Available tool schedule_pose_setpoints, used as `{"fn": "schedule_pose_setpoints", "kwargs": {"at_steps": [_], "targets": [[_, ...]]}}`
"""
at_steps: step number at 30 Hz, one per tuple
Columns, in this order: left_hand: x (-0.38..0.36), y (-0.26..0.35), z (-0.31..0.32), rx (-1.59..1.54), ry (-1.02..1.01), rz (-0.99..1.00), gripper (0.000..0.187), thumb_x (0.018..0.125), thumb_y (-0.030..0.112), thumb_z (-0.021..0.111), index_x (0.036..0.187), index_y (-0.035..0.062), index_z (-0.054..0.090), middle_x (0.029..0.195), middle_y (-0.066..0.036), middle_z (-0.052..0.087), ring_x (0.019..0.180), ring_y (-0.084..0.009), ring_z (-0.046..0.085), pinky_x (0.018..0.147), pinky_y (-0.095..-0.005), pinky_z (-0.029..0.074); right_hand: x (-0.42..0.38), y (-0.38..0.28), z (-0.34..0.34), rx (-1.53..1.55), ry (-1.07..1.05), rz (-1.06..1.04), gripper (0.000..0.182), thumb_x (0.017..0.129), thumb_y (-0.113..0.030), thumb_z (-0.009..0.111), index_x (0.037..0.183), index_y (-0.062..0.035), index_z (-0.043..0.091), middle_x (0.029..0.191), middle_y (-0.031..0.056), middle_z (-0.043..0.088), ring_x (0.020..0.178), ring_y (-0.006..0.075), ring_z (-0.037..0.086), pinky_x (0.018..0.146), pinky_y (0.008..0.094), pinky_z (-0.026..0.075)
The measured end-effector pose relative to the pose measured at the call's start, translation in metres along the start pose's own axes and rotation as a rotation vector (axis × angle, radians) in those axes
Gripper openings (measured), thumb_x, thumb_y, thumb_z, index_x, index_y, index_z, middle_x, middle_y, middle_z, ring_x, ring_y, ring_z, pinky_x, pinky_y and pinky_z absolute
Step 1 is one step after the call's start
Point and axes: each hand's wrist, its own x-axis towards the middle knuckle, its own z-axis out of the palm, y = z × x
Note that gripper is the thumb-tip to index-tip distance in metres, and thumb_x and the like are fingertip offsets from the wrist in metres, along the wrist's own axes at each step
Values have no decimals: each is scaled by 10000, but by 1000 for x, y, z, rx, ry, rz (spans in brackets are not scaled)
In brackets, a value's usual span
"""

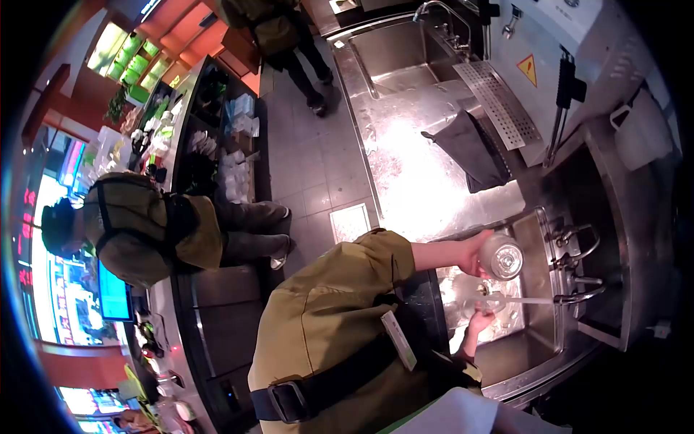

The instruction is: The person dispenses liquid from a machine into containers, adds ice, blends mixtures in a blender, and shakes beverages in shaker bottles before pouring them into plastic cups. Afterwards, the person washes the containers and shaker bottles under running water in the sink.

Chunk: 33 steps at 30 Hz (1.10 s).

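My left hand (473,253) is wrapped round a clear glass jar (501,257), whose round base faces the camera, above the sink's upper edge. Lower in the view, my right hand (483,318) grips a clear container (491,301) inside the metal sink (538,333). A stream of water runs from the faucet (582,291) to this container. Glare and splashing water blur the shapes around it.
A second faucet (578,242) stands beside the running one. On the wet steel counter (405,159) lies a dark cloth (470,152), near a perforated drain tray (499,105). Another sink (405,61) is at the top. Co-workers stand at left (137,224) and top (278,36).
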Motion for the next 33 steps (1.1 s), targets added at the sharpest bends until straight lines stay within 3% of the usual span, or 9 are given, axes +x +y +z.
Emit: {"fn": "schedule_pose_setpoints", "kwargs": {"at_steps": [4, 11, 13, 14, 17, 19, 21, 26, 33], "targets": [[-4, -4, -2, -47, 58, 5, 834, 660, 692, 541, 1213, 74, 454, 1212, -117, 479, 1063, -254, 503, 903, -417, 426, 3, -38, 18, -486, 76, -528, 511, 676, -179, 740, 1053, 95, 531, 1062, 178, 555, 955, 241, 526, 816, 340, 429], [5, 8, -17, 100, 107, -4, 756, 728, 397, 640, 1313, 76, 285, 1214, -93, 447, 1044, -215, 494, 855, -387, 413, -5, -23, -20, 790, -52, 694, 508, 884, -445, 386, 1119, -14, 514, 964, 130, 590, 819, 277, 573, 753, 345, 469], [3, 24, -13, 328, 157, 69, 773, 729, 313, 662, 1326, 61, 240, 1169, -107, 466, 987, -215, 517, 798, -366, 438, -20, -8, -44, 1009, -141, 720, 432, 842, -407, 495, 1079, -46, 521, 887, 115, 562, 758, 253, 545, 604, 376, 488], [2, 30, -7, 467, 172, 109, 786, 729, 271, 673, 1333, 54, 218, 1147, -114, 475, 958, -216, 528, 769, -356, 451, -41, -27, -47, 671, -91, 264, 413, 833, -365, 540, 1072, -28, 522, 902, 115, 575, 712, 215, 560, 565, 328, 477], [23, 15, 31, 984, 168, 363, 841, 730, 144, 705, 1352, 32, 150, 1080, -134, 504, 873, -216, 563, 682, -325, 488, -71, -70, -79, -12, 240, -61, 410, 841, -298, 551, 1115, 1, 495, 1007, 131, 546, 759, 220, 572, 631, 328, 471], [15, -52, 79, 1726, 208, 766, 1037, 627, 213, 776, 1382, 42, 86, 1324, -224, 331, 1169, -322, 414, 950, -377, 379, -136, -123, -111, -202, 389, -173, 465, 783, -292, 623, 1126, -8, 487, 1081, 155, 516, 926, 270, 548, 764, 354, 453], [28, -91, 84, 2017, 65, 626, 1085, 549, 193, 803, 1380, 32, 125, 1352, -205, 304, 1207, -302, 375, 1007, -361, 308, -175, -136, -149, -355, 504, -295, 499, 732, -284, 678, 1118, -26, 494, 1127, 165, 500, 1025, 296, 524, 860, 375, 429], [64, -84, 22, 1870, -26, 848, 1071, 543, 194, 820, 1363, 6, 157, 1347, -221, 277, 1250, -305, 301, 1039, -374, 261, -302, -135, -243, 21, 981, 44, 513, 710, -357, 693, 1057, -18, 524, 1033, 183, 545, 961, 285, 547, 820, 353, 445], [44, -106, 36, 1930, -5, 768, 1083, 558, 176, 827, 1367, 17, 124, 1338, -225, 281, 1201, -321, 362, 1012, -391, 305, -267, 13, -444, -455, 1504, 152, 541, 685, -402, 693, 972, 28, 533, 954, 223, 553, 881, 376, 545, 768, 419, 450]]}}
